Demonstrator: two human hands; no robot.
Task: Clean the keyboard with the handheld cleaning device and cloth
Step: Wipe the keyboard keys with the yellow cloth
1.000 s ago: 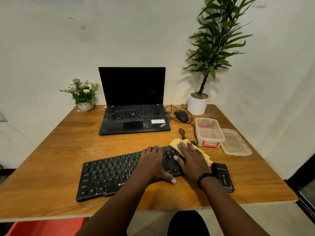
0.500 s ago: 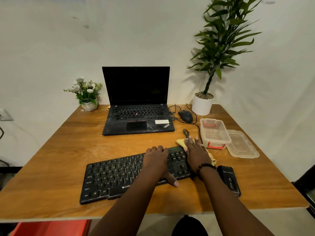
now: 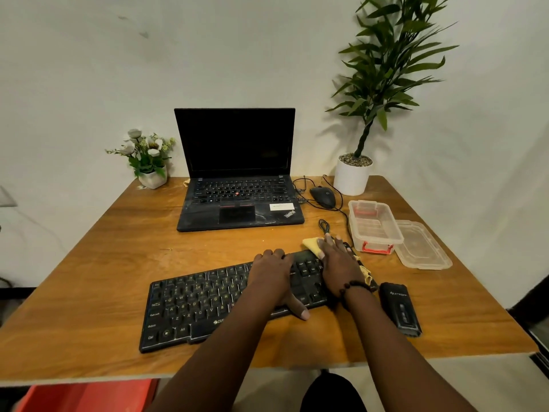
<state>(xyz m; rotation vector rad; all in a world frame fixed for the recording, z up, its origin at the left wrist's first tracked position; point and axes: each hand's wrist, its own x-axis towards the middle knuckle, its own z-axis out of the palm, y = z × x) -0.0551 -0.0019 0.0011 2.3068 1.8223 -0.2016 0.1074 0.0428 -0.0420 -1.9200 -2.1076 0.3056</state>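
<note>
Fingers of the right hand are being pressed flat on the yellow cloth at the keyboard's far right corner, gripping nothing; the left hand is being spread open mid-board, bracing it. Unwiped keys are lying leftward along the long axis (left-right across the table). The cleaning device is lying just right; the box is standing beyond.

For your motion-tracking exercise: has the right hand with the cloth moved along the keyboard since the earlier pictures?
Yes. The right hand, pressing the yellow cloth, has slid away from the person toward the keyboard's far right corner.
</note>
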